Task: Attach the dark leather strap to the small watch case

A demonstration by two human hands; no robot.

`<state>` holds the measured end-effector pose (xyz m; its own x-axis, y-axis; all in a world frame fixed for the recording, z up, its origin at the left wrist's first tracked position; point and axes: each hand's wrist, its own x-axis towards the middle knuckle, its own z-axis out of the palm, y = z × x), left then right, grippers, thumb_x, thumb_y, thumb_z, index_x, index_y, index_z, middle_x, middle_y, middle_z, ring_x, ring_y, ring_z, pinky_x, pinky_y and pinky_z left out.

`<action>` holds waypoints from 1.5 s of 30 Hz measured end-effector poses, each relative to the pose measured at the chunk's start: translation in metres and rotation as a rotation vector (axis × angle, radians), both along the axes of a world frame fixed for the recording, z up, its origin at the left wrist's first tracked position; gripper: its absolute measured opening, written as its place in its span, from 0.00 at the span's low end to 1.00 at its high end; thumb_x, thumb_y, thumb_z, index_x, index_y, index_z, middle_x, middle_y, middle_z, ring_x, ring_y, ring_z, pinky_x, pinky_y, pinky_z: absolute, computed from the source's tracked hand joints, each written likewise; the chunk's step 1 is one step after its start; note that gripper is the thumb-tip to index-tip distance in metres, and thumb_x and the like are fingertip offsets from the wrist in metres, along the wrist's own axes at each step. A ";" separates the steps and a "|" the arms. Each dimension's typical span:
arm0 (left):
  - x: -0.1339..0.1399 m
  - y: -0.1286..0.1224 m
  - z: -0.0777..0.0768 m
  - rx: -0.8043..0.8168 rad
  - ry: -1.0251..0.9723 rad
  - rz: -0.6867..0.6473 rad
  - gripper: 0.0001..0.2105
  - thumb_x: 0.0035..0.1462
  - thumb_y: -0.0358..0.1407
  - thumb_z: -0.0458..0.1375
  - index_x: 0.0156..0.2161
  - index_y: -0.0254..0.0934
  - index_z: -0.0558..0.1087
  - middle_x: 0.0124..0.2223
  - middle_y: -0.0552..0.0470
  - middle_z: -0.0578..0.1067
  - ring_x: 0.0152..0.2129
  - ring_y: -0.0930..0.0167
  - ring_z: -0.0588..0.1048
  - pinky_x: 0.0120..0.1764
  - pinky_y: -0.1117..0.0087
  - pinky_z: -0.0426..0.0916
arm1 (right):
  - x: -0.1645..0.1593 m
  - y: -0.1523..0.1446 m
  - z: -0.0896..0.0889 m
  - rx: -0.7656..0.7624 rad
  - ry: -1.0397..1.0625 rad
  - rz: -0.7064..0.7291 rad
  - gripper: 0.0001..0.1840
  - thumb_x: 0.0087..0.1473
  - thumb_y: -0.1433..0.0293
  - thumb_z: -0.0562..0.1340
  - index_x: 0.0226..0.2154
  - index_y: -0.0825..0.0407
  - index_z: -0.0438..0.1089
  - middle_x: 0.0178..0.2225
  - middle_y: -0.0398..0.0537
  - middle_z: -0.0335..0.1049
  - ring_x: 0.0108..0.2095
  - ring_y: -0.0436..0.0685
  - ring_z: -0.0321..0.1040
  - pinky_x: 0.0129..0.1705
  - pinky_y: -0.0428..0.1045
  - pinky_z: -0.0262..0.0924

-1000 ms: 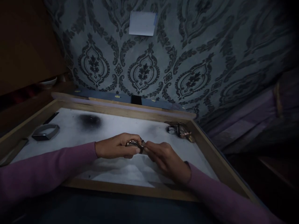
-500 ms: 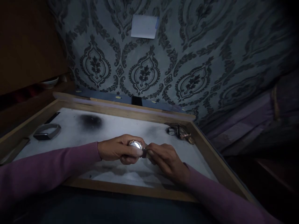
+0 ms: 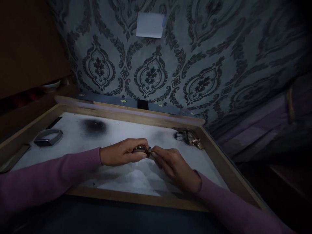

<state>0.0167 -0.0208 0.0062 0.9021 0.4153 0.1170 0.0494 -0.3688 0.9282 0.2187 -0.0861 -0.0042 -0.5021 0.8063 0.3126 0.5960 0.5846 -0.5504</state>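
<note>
A watch (image 3: 140, 149) with a shiny, rounded case is held up over the middle of the wooden tray (image 3: 136, 197), a little toward the tray's near side. The left hand (image 3: 123, 152) is closed around the case from the tray's left, its thumb along the near edge and its fingers over the far edge. The right hand (image 3: 174, 162), coming from the tray's right, pinches the dark strap at the case's end between thumb and fingertips; the exact spot it grips is too dark to make out. Purple sleeves (image 3: 70, 167) cross the tray's near corners, one to each hand. Beneath the hands, the tray's white lining (image 3: 117, 125) shows folds toward the near rim and a dark smudge (image 3: 94, 126) toward the far left. In the tray's left part a grey looped band (image 3: 48, 137) stands on its side, with a thin dark strip (image 3: 54, 123) just beyond it and a long flat object (image 3: 16, 157) by the left wall. A small heap of watches (image 3: 191, 138) lies in the tray's far right corner. Beyond the tray rises a patterned wall (image 3: 151, 74) bearing a white card (image 3: 150, 25). Purple fabric (image 3: 255, 126) hangs to the tray's right; a brown wooden panel (image 3: 31, 45) stands beyond its left side, with a pale dish (image 3: 51, 85) below it.
</note>
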 end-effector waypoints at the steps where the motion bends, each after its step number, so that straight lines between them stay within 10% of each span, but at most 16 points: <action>1: 0.000 0.000 0.000 0.052 0.012 0.016 0.07 0.62 0.37 0.50 0.35 0.35 0.62 0.27 0.58 0.60 0.23 0.76 0.58 0.27 0.75 0.54 | 0.000 0.000 0.000 -0.010 0.002 -0.010 0.14 0.63 0.73 0.49 0.25 0.51 0.56 0.18 0.37 0.54 0.17 0.47 0.55 0.23 0.43 0.47; 15: -0.004 0.000 0.000 0.253 0.051 -0.005 0.04 0.63 0.34 0.49 0.36 0.37 0.60 0.25 0.60 0.60 0.21 0.76 0.58 0.26 0.74 0.53 | -0.003 -0.005 -0.005 0.028 0.017 -0.030 0.12 0.62 0.74 0.49 0.26 0.50 0.56 0.18 0.37 0.54 0.17 0.47 0.53 0.23 0.44 0.47; 26: 0.000 -0.003 0.003 -0.304 -0.067 -0.131 0.07 0.61 0.37 0.52 0.35 0.35 0.62 0.23 0.62 0.56 0.19 0.78 0.54 0.23 0.75 0.52 | 0.005 -0.001 -0.006 0.220 -0.039 0.075 0.10 0.61 0.77 0.49 0.29 0.51 0.58 0.18 0.37 0.54 0.17 0.48 0.52 0.22 0.45 0.44; 32: -0.001 0.001 0.002 -0.157 -0.026 -0.034 0.09 0.60 0.39 0.53 0.33 0.35 0.62 0.24 0.60 0.59 0.21 0.77 0.57 0.24 0.76 0.53 | -0.003 0.000 -0.001 0.023 0.056 -0.014 0.15 0.65 0.71 0.47 0.25 0.50 0.56 0.18 0.38 0.55 0.18 0.47 0.56 0.23 0.43 0.49; 45: -0.002 0.011 -0.003 -0.413 -0.019 -0.014 0.16 0.59 0.40 0.54 0.49 0.36 0.60 0.28 0.55 0.71 0.19 0.76 0.66 0.20 0.77 0.56 | 0.000 0.009 -0.003 -0.352 0.271 -0.074 0.25 0.64 0.54 0.49 0.22 0.52 0.57 0.18 0.37 0.54 0.18 0.46 0.50 0.20 0.43 0.47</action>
